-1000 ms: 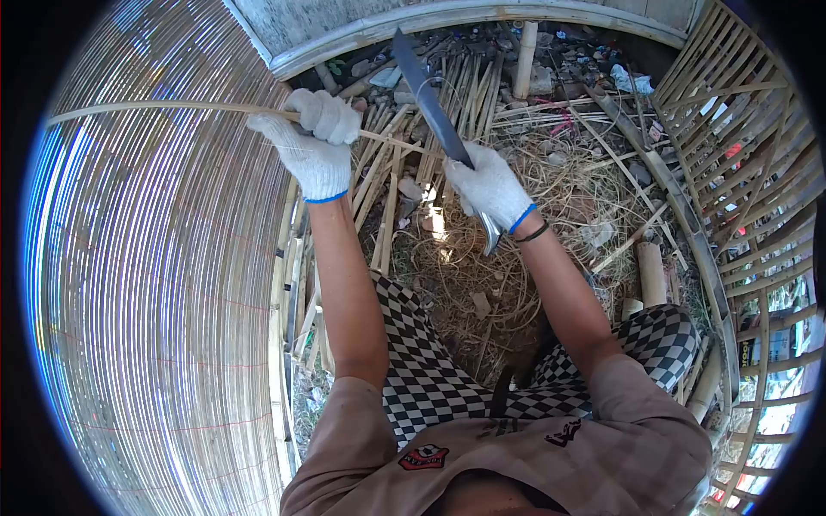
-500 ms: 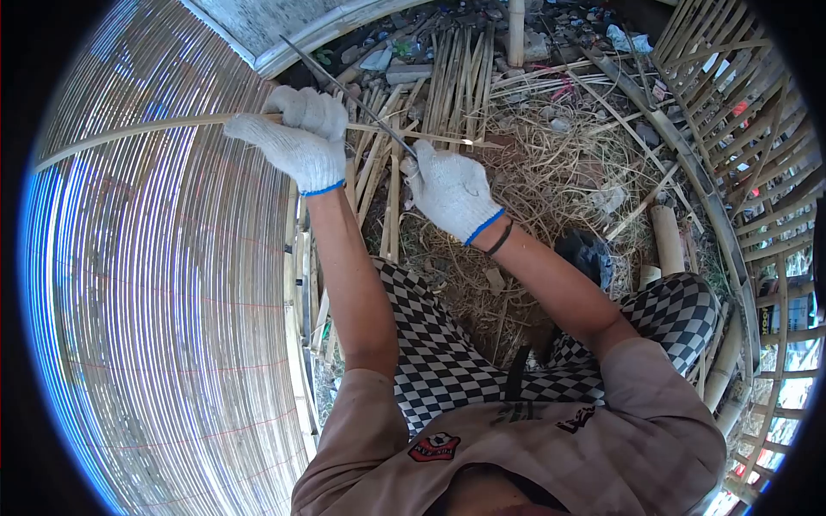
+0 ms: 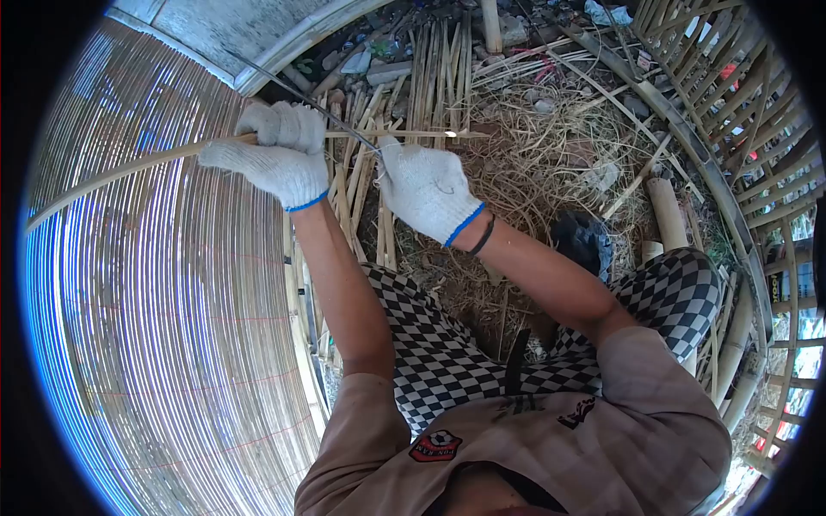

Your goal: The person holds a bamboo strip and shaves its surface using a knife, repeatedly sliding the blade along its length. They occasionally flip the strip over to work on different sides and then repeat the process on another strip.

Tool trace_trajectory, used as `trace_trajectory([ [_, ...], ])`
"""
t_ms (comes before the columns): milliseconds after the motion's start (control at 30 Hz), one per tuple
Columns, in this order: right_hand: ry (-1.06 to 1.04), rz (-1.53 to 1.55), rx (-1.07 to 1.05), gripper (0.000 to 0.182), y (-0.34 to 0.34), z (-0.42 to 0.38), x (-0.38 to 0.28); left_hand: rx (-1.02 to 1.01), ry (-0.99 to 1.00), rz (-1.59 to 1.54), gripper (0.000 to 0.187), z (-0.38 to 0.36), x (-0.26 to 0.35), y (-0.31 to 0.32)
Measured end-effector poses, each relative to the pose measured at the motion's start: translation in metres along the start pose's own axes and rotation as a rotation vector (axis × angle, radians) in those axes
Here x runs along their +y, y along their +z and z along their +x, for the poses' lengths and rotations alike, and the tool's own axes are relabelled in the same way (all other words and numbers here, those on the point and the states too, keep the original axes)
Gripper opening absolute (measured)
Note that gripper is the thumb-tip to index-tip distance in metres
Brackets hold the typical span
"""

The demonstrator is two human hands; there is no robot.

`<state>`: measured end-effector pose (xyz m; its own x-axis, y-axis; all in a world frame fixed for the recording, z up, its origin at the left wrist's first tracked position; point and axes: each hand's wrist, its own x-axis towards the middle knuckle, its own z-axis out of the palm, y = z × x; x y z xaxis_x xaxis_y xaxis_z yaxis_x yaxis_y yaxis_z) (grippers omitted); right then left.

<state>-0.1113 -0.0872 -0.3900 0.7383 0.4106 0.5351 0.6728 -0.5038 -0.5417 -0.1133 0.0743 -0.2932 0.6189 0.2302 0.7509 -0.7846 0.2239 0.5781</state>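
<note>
Both hands wear white knit gloves with blue cuffs. My left hand [image 3: 280, 155] is closed around a long pale bamboo strip [image 3: 129, 174], which bends away to the left and passes out to the right of the glove. My right hand [image 3: 428, 187] is closed on a thin dark blade [image 3: 297, 93] that slants up to the left, past the left glove. Blade and strip cross just left of the right hand. The strip's pale tip [image 3: 452, 133] lies above the right glove. The blade's handle is hidden in the right glove.
A slatted bamboo screen [image 3: 189, 284] stands along the left. Split bamboo strips [image 3: 440, 73] and shavings [image 3: 525, 142] cover the ground ahead. A black plastic bag [image 3: 581, 245] lies near the right knee, beside a bamboo piece [image 3: 666, 211]. Lattice [image 3: 774, 181] curves along the right.
Both hands have shifted left in view, with the strip and blade, and the surroundings ahead have also shifted left. The right hand remains close to the strip. Both grips look the same.
</note>
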Motion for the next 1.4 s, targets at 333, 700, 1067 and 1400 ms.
trace_trajectory([
  [333, 0.030, -0.040, -0.048, 0.019, 0.018, -0.005, 0.024, 0.102, 0.035, 0.076, 0.078, 0.002, 0.006, -0.004],
  [700, 0.173, -0.022, -0.160, 0.021, 0.040, -0.007, 0.061, 0.075, 0.038, 0.068, 0.079, 0.005, 0.010, -0.017],
  [1067, 0.434, -0.154, -0.262, 0.022, 0.098, -0.050, 0.193, 0.134, 0.050, 0.032, 0.079, 0.003, 0.010, -0.009],
  [1400, 0.474, -0.050, -0.203, 0.030, 0.091, -0.035, 0.197, -0.044, -0.062, 0.069, 0.074, 0.099, -0.021, 0.057],
])
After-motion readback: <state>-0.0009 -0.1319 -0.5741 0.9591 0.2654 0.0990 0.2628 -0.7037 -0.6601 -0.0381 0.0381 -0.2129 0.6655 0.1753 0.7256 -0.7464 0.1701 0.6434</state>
